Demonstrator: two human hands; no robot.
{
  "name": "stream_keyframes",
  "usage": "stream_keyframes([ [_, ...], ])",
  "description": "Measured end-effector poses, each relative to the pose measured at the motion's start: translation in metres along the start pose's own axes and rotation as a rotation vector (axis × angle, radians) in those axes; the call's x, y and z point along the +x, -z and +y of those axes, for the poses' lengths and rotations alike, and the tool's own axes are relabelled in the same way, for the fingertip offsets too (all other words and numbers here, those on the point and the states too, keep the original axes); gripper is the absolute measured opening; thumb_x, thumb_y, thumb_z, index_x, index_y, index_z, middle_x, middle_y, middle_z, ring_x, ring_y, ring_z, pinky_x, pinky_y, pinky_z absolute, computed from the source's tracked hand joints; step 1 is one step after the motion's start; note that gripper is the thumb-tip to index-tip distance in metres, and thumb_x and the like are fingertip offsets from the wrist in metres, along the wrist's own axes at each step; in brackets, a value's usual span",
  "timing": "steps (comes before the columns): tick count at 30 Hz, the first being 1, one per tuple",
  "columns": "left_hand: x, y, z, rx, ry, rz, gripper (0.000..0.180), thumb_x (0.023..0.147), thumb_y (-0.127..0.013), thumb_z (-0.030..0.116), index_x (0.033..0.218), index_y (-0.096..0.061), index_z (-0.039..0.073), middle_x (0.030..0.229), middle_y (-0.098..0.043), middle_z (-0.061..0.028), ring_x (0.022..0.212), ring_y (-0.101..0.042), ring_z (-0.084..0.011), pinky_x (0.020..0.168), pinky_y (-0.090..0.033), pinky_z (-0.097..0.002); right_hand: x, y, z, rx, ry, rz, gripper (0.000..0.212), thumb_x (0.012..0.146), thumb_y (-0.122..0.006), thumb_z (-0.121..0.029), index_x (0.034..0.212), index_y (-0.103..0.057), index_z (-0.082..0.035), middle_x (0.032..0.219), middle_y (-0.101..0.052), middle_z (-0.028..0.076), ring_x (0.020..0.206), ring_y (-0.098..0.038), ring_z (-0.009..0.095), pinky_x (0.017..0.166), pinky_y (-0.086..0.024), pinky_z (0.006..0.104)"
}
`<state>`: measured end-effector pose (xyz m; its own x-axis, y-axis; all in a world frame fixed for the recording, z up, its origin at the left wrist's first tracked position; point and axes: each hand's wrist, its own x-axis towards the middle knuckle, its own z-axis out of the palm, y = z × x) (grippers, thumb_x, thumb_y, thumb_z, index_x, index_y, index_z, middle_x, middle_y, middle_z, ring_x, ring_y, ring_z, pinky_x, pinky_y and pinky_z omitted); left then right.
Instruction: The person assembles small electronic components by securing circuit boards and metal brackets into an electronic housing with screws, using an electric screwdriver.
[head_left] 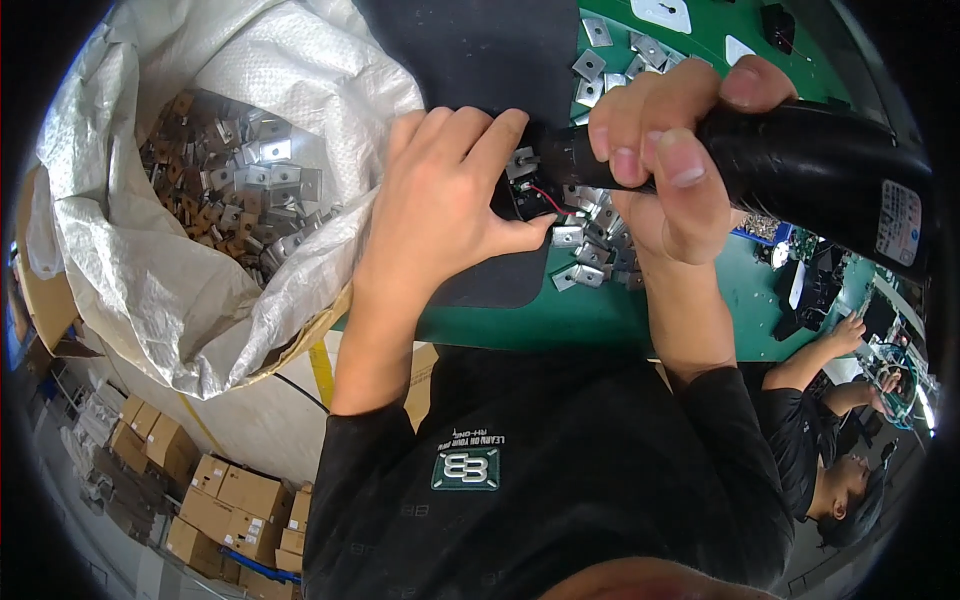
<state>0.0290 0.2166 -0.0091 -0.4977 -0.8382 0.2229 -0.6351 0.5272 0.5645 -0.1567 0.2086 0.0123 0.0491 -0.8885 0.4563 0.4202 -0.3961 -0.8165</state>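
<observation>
My right hand (665,150) is wrapped round a thick black electric screwdriver (800,160). The tool lies nearly level, its nose pointing left toward my left hand. My left hand (440,190) grips a small black part (522,195) with a red wire, resting on the dark mat (510,285). A small silver metal plate (520,162) sits on that part, right by the screwdriver's nose. The bit's tip is too small to make out. Loose silver metal plates (590,255) with holes lie beside and under the tool.
A white woven sack (340,120) full of small metal plates (255,185) stands open at the left. More plates (590,65) lie on the green table (720,315). At the right are a blue tray (765,228), black parts (815,290) and a co-worker (815,430). Cardboard boxes (225,500) stand lower left.
</observation>
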Motion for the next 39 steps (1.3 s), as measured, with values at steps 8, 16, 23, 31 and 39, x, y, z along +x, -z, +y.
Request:
stream_keyframes([
  [8, 0.008, 0.004, 0.008, 0.011, -0.053, 0.009, 0.066, 0.054, -0.083, 0.036, 0.108, -0.065, 0.002, 0.086, -0.059, -0.0091, 0.084, -0.056, -0.0286, 0.081, -0.041, -0.0387, -0.002, 0.004, 0.009, 0.053, 0.044, -0.016, 0.045, 0.083, -0.065, -0.004, 0.122, -0.043, -0.004, 0.08, -0.055, 0.005, 0.065, -0.053, 0.012, 0.063, -0.046, 0.0301],
  [16, 0.006, 0.002, 0.019, 0.078, -0.008, -0.083, 0.068, 0.055, -0.085, 0.032, 0.113, -0.063, 0.003, 0.094, -0.063, -0.0099, 0.09, -0.058, -0.0296, 0.086, -0.04, -0.0405, 0.005, 0.004, -0.032, -0.039, 0.031, 0.235, 0.058, 0.079, -0.069, -0.004, 0.129, -0.041, 0.003, 0.073, -0.056, 0.005, 0.064, -0.057, 0.014, 0.061, -0.05, 0.0291],
  [23, 0.097, -0.006, 0.043, 0.063, -0.092, 0.122, 0.069, 0.067, -0.081, 0.018, 0.126, -0.052, -0.002, 0.111, -0.062, -0.0205, 0.104, -0.058, -0.0405, 0.091, -0.046, -0.0462, -0.003, 0.093, -0.105, -0.144, 0.372, 0.418, 0.058, 0.086, -0.055, -0.014, 0.139, -0.035, 0.0, 0.077, -0.046, 0.004, 0.065, -0.045, 0.015, 0.064, -0.041, 0.0339],
  [31, 0.227, -0.054, -0.003, 0.102, -0.063, 0.064, 0.073, 0.071, -0.082, 0.03, 0.133, -0.053, 0.004, 0.119, -0.064, -0.0221, 0.112, -0.062, -0.0363, 0.096, -0.049, -0.042, -0.01, 0.153, -0.127, -0.328, 0.379, 0.513, 0.056, 0.085, -0.056, -0.007, 0.136, -0.038, 0.007, 0.08, -0.052, 0.008, 0.068, -0.049, 0.018, 0.068, -0.044, 0.0367],
  [39, 0.205, -0.069, -0.015, 0.496, -0.162, 0.316, 0.065, 0.07, -0.084, 0.029, 0.126, -0.06, 0.006, 0.112, -0.066, -0.0196, 0.106, -0.063, -0.0347, 0.089, -0.051, -0.041, 0.002, 0.138, -0.124, -0.434, 0.281, 0.651, 0.053, 0.085, -0.061, -0.008, 0.132, -0.043, 0.007, 0.073, -0.055, 0.006, 0.059, -0.052, 0.014, 0.057, -0.045, 0.0282],
])
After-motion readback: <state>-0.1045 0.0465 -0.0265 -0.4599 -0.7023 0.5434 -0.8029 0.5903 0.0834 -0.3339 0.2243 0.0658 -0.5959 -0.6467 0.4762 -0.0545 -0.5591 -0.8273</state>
